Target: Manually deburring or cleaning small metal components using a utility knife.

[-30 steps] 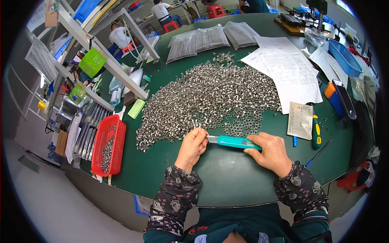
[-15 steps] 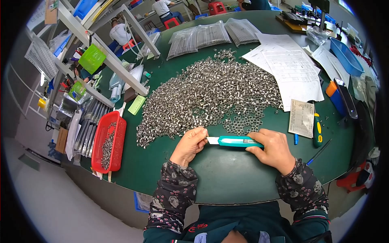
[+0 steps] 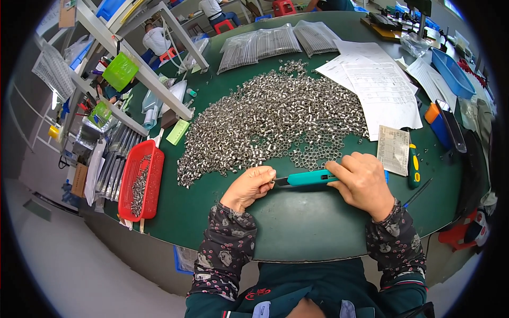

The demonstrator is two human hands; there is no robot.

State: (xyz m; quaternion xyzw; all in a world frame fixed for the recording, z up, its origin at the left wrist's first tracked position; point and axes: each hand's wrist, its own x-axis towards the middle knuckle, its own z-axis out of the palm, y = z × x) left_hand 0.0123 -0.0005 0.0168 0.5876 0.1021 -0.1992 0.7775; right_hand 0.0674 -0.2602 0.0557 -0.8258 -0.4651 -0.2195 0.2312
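Right grip (image 3: 365,180) clamped round the teal utility knife (image 3: 308,178), blade (image 3: 281,182) out and pointing left. Left grip (image 3: 248,186): thumb and finger together, pinched on what looks like a small metal piece (image 3: 272,182), mostly hidden by my fingertips. Blade tip is right at that pinch; can't tell whether it touches the piece. Both grips are over the green surface (image 3: 307,228), between its near edge and the heap of short metal rings (image 3: 275,114), which spreads over the middle toward the far edge.

Step in hand, my read: working the blade on one small piece, probably at its rim. Next move would call for a firm left pinch, a small controlled blade stroke, and fingertips clear of the cutting edge. Slip toward the left thumb is the risk.

Rest: red basket (image 3: 154,185) by the left edge, some small metal parts inside. Bagged rods (image 3: 260,47) at the far edge. Papers (image 3: 379,90) toward the far right, green-and-yellow handled tool (image 3: 413,167) and blue pen (image 3: 418,193) toward the right edge.
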